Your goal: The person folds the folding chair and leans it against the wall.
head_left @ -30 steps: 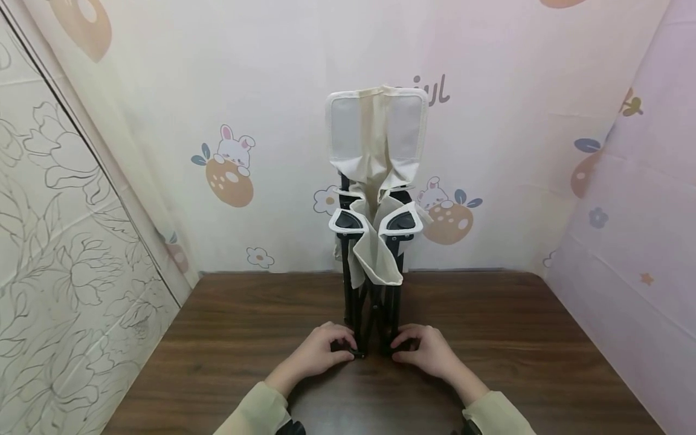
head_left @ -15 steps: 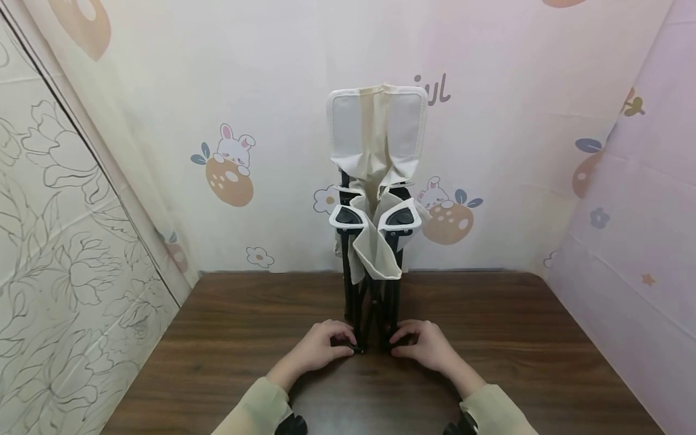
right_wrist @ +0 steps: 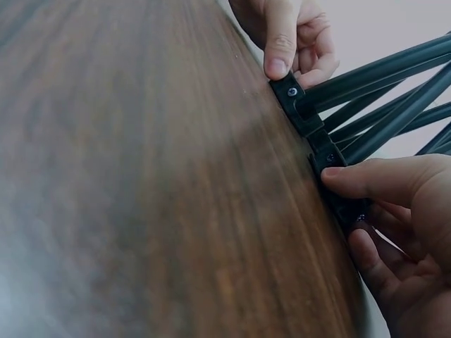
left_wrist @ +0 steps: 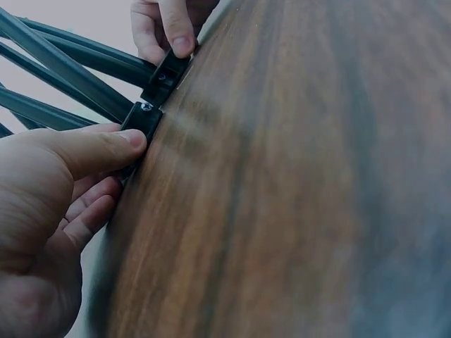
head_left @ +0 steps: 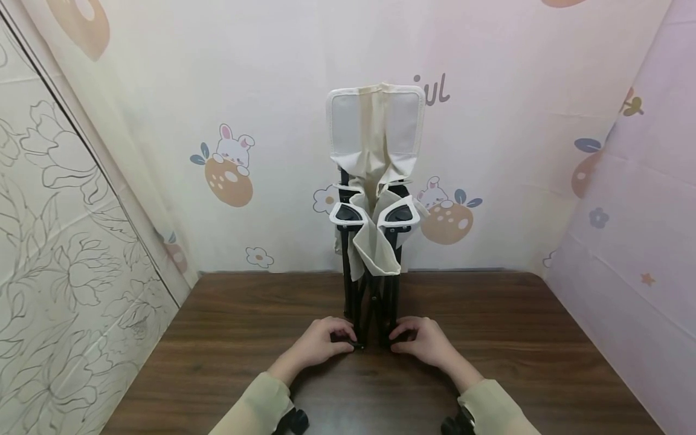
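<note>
A folded camping chair [head_left: 375, 248] stands upright on the brown wooden table, its cream fabric with white trim bunched between black metal legs. My left hand [head_left: 318, 345] pinches the black plastic foot [left_wrist: 144, 116] of the left front leg, the thumb on top. On the other side, my right hand [head_left: 426, 344] grips the right front foot [right_wrist: 330, 156] between thumb and fingers. The two feet sit close together, a narrow gap between them. Crossed leg tubes [right_wrist: 394, 123] run up from the feet in the right wrist view. Rear feet are largely hidden behind the front legs.
Behind the chair hangs a pale cloth backdrop [head_left: 293, 151] with rabbit and strawberry prints, close to the table's back edge. A white flowered panel [head_left: 70, 260] lines the left side, and a pinkish cloth [head_left: 625, 254] the right. The wooden table [head_left: 505, 338] extends around both hands.
Both hands and the chair have shifted slightly away from me, toward the back of the table. The feet have stayed in both hands' grips, and the chair remains folded.
</note>
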